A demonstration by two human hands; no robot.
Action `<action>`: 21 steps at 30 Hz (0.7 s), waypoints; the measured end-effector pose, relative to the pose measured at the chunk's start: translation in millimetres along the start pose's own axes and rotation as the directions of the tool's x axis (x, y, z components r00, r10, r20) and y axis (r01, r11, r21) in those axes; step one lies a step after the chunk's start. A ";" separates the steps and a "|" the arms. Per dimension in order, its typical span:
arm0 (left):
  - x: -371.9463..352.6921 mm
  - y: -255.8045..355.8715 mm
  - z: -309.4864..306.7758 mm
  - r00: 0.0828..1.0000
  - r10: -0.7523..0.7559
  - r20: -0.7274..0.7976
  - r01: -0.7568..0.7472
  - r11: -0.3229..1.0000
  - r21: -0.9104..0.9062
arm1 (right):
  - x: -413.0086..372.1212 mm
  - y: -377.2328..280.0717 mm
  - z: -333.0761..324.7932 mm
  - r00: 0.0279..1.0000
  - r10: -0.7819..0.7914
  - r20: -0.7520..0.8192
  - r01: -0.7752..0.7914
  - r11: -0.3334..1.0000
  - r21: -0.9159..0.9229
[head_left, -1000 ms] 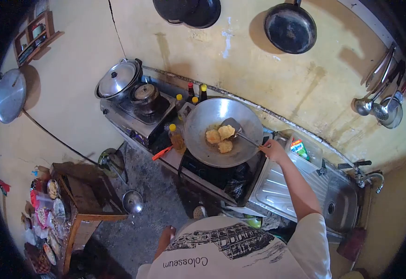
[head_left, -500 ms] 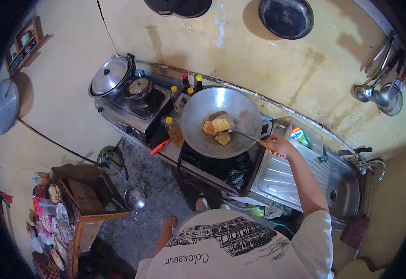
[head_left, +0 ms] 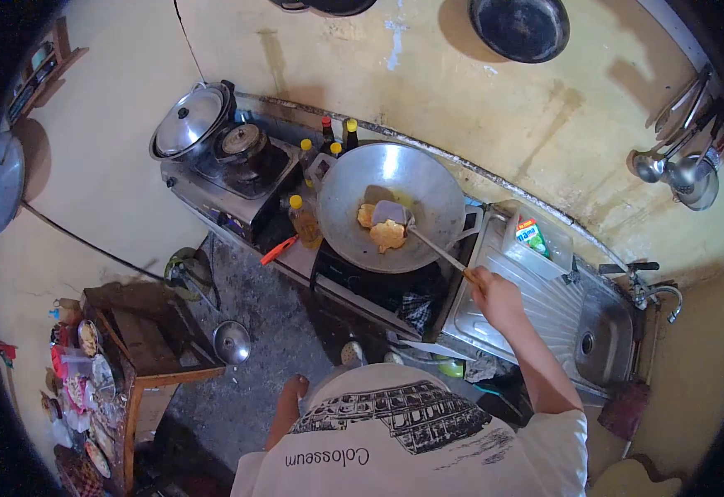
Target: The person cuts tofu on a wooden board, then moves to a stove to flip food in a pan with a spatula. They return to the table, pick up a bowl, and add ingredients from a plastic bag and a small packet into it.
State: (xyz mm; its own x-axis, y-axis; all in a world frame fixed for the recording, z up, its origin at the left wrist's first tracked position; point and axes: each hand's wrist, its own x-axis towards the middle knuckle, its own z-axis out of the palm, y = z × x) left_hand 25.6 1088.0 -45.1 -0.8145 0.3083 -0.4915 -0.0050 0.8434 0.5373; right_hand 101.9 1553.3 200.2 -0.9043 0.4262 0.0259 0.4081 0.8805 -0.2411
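Note:
My right hand (head_left: 497,298) is closed around the wooden end of a long-handled spatula (head_left: 390,212). Its flat grey blade lies inside a big metal wok (head_left: 347,171). Golden-brown fried pieces (head_left: 388,236) rest against the blade, with another partly behind it, and a little oil shows in the wok's bottom. At my side hangs my left hand (head_left: 299,388), near my shirt and away from the stove; its fingers are too hidden to read.
Bottles (head_left: 304,222) stand left of the wok, beside an orange-handled tool (head_left: 279,250). A lidded pot (head_left: 188,124) and a smaller pot (head_left: 244,142) sit on the stove. To the right is a steel sink (head_left: 602,340); a wooden table (head_left: 175,377) stands lower left.
My right hand has moved slightly down, steepening the spatula's handle. The fried piece that covered the blade is off it, and the pieces have shifted. The whole view has moved a little.

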 end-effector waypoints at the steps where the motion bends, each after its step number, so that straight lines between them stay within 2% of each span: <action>1: 9.5 -13.3 6.1 1.000 0.000 0.029 0.001 0.999 -0.036 | -5.1 -1.3 -2.3 1.000 -0.004 -0.006 0.004 1.000 -0.008; 2: 19.0 -26.6 12.1 0.998 0.000 0.059 0.004 0.997 -0.072 | -10.1 -2.5 -5.3 1.000 -0.008 -0.012 0.008 1.000 -0.016; 4: 48.7 -49.4 25.4 0.954 -0.140 0.264 0.157 0.987 -0.044 | -17.8 -4.1 -10.5 1.000 -0.018 -0.020 0.017 1.000 -0.026; 7: 64.5 -66.5 41.9 0.937 -0.206 0.282 0.182 0.977 0.109 | -25.9 -5.1 -14.1 1.000 -0.024 -0.018 0.024 0.999 -0.035; 10: 66.8 -70.8 48.5 0.960 -0.141 0.241 0.096 0.978 0.187 | -27.0 -6.6 -14.7 1.000 0.011 -0.008 -0.012 0.998 -0.055; 13: 66.4 -61.3 47.5 0.955 -0.178 0.236 0.129 0.970 0.208 | -16.4 -10.5 -11.9 0.997 0.069 -0.019 -0.070 0.995 -0.072; 16: 67.9 -68.9 52.4 0.969 -0.083 0.232 0.042 0.983 0.177 | -1.5 -8.9 -2.2 0.995 0.087 -0.038 -0.090 0.992 -0.088; 19: 107.6 -158.9 108.6 0.960 0.129 0.248 -0.187 0.956 0.226 | 15.8 -10.6 9.8 0.994 0.110 -0.021 -0.112 0.985 -0.132; 21: 90.1 -115.2 79.8 0.936 0.041 0.351 -0.159 0.936 0.313 | 27.5 -14.8 15.4 0.990 0.141 0.010 -0.137 0.974 -0.178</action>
State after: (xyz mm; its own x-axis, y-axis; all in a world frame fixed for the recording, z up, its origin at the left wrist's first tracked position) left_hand -0.9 1053.7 -205.9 -0.5587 0.4776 -0.6781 0.3064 0.8786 0.3664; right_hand 69.1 1548.8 189.6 -0.8391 0.5436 -0.0184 0.5435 0.8368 -0.0657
